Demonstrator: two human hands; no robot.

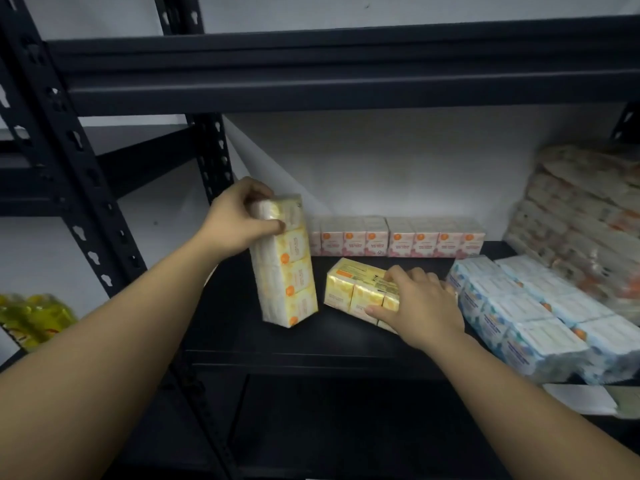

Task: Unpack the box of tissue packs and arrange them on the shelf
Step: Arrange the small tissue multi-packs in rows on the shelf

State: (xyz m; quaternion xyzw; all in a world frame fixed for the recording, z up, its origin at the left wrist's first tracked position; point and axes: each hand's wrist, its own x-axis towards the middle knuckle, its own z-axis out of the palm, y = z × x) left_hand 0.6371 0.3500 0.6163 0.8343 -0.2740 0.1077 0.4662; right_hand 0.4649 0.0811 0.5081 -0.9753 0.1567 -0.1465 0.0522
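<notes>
Left hand [239, 221] curled in a grip; right hand [420, 304] laid flat, both arms outstretched.

Yellow packets [33, 318] at lower left.

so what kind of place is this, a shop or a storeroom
Probably a storeroom or a shop's back stock area. The black slotted-steel shelf is plain utility racking against a bare wall, and it holds multipacks in bulk: pink tissue packs in a row, blue tissue packs and wrapped bundles stacked at right.
</notes>
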